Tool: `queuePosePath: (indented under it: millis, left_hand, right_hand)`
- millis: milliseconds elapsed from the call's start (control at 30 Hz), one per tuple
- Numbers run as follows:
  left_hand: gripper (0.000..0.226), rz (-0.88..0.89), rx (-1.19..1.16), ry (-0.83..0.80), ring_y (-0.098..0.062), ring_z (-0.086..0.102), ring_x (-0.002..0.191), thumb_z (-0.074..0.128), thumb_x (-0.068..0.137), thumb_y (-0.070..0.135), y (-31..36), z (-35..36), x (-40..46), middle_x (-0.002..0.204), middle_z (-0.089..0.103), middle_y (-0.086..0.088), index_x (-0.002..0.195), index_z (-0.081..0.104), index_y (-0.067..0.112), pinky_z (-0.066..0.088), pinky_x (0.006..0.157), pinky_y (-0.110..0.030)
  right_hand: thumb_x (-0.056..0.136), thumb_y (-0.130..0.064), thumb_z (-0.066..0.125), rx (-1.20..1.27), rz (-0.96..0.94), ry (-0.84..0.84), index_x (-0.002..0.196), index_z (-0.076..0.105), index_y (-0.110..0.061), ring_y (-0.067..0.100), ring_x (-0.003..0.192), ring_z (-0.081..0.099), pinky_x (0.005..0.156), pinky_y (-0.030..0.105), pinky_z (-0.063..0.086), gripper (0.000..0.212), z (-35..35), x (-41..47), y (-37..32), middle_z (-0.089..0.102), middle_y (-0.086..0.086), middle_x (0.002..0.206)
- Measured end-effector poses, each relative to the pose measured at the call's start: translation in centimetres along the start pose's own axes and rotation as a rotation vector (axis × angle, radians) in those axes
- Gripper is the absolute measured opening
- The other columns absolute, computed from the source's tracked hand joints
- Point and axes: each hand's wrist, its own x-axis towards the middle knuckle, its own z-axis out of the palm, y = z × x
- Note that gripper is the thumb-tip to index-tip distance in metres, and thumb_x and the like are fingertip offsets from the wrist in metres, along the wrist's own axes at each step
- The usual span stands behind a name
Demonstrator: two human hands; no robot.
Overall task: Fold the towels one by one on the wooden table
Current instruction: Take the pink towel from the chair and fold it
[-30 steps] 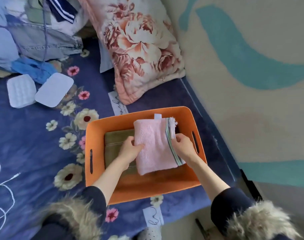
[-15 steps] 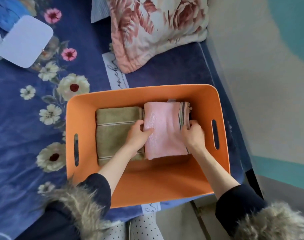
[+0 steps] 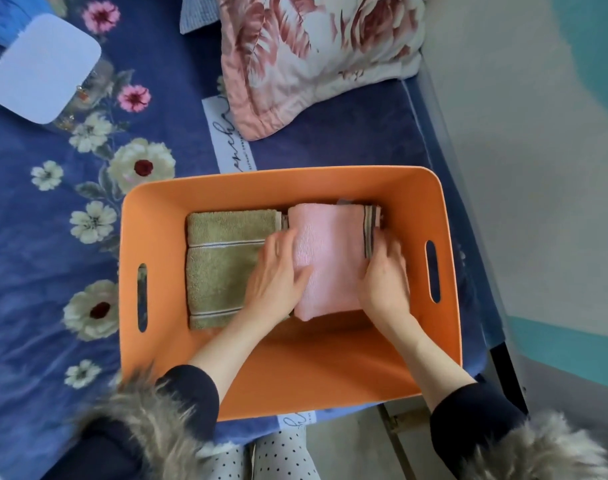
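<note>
A folded pink towel [image 3: 330, 258] with a striped edge lies in the right half of an orange basket [image 3: 330, 368], next to a folded olive towel [image 3: 222, 268] on the left. My left hand [image 3: 278, 275] rests against the pink towel's left side, with fingers fairly straight along the seam between the two towels and the thumb on top of the pink one. My right hand [image 3: 385, 278] lies against its right side, fingers stretched along the striped edge. The fingertips are blurred.
The basket stands on a blue floral bedspread [image 3: 53, 237] near the bed's right edge. A rose-print pillow [image 3: 316, 57] lies behind it and a white lid [image 3: 42, 67] at the far left. A wall [image 3: 538, 168] runs along the right.
The pink towel has gone down from above the basket onto its floor beside the olive towel. Both hands went down with it and now lie flatter on its sides.
</note>
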Motion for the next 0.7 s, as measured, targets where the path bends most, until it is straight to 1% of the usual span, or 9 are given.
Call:
queuePosePath:
  millis: [67,133,167,200,233,367,467,600,700]
  left_hand:
    - [0.073,0.307,0.246,0.036,-0.035,0.033,0.135,0.062,0.083,0.032,0.4,0.2,-0.3,0.15,0.028,-0.015,0.145,0.027,0.015,0.039,0.102,-0.048]
    - [0.084,0.502,0.473,-0.097,-0.035,0.006,0.143,0.055,0.084,0.046,0.4,0.6,0.6,0.156,0.006,-0.014,0.149,0.01,0.017,0.016,0.115,-0.052]
    - [0.089,0.527,0.569,-0.177,-0.032,-0.009,0.143,0.046,0.085,0.056,0.1,0.7,1.3,0.155,-0.009,-0.012,0.148,-0.002,0.018,0.004,0.116,-0.051]
    - [0.093,0.516,0.643,-0.237,-0.03,-0.02,0.141,0.039,0.083,0.066,-0.4,0.8,2.0,0.153,-0.021,-0.01,0.146,-0.013,0.018,-0.006,0.116,-0.05]
    - [0.097,0.495,0.694,-0.263,-0.028,-0.026,0.139,0.033,0.081,0.073,-1.1,0.9,2.6,0.151,-0.027,-0.009,0.144,-0.018,0.019,-0.011,0.115,-0.05]
    - [0.1,0.424,0.745,-0.31,-0.022,-0.033,0.137,0.019,0.073,0.083,-3.2,1.8,3.9,0.151,-0.031,-0.004,0.142,-0.025,0.026,-0.017,0.112,-0.051]
    - [0.097,0.376,0.725,-0.339,-0.018,-0.038,0.133,0.015,0.07,0.083,-3.3,2.8,4.7,0.148,-0.036,0.0,0.138,-0.031,0.03,-0.015,0.111,-0.057]
    - [0.095,0.347,0.701,-0.35,-0.017,-0.041,0.131,0.011,0.069,0.084,-3.7,3.7,5.3,0.141,-0.045,0.003,0.129,-0.041,0.032,-0.019,0.108,-0.059]
    - [0.095,0.339,0.707,-0.344,-0.016,-0.039,0.133,0.013,0.07,0.084,-3.7,3.8,5.4,0.14,-0.046,0.004,0.13,-0.04,0.032,-0.02,0.107,-0.06]
  right_hand:
    - [0.091,-0.01,0.039,-0.185,-0.19,-0.081,0.148,0.012,-0.015,0.029,0.144,0.007,0.116,0.047,0.017,0.064,0.5,-0.8,0.3,0.009,0.012,0.156]
    - [0.09,-0.022,0.045,-0.314,-0.247,-0.201,0.149,-0.002,-0.019,0.028,0.144,-0.008,0.118,0.046,0.006,0.075,1.0,-0.6,0.9,-0.008,0.01,0.157]
    - [0.09,-0.029,0.048,-0.336,-0.23,-0.254,0.148,-0.009,-0.021,0.027,0.144,-0.012,0.118,0.046,0.004,0.081,1.1,-0.2,1.1,-0.015,0.009,0.156]
    - [0.09,-0.036,0.049,-0.344,-0.211,-0.3,0.147,-0.015,-0.023,0.027,0.143,-0.015,0.118,0.045,0.002,0.086,1.3,0.4,1.5,-0.02,0.008,0.155]
    - [0.089,-0.043,0.049,-0.356,-0.207,-0.338,0.145,-0.019,-0.024,0.027,0.142,-0.018,0.118,0.043,-0.001,0.09,1.5,0.9,1.8,-0.025,0.007,0.154]
    - [0.086,-0.061,0.041,-0.436,-0.24,-0.401,0.134,-0.034,-0.03,0.02,0.136,-0.033,0.113,0.037,-0.012,0.094,2.9,2.5,2.9,-0.043,0.001,0.142]
    - [0.087,-0.064,0.036,-0.461,-0.247,-0.401,0.128,-0.04,-0.031,0.02,0.135,-0.034,0.109,0.034,-0.017,0.092,3.9,3.3,3.5,-0.048,0.001,0.136]
    - [0.088,-0.065,0.028,-0.505,-0.261,-0.406,0.121,-0.048,-0.029,0.02,0.131,-0.039,0.107,0.034,-0.021,0.091,4.6,3.8,4.0,-0.051,0.002,0.133]
    - [0.089,-0.064,0.028,-0.482,-0.261,-0.41,0.125,-0.045,-0.028,0.023,0.135,-0.035,0.109,0.035,-0.02,0.088,4.2,4.0,3.9,-0.046,0.002,0.138]
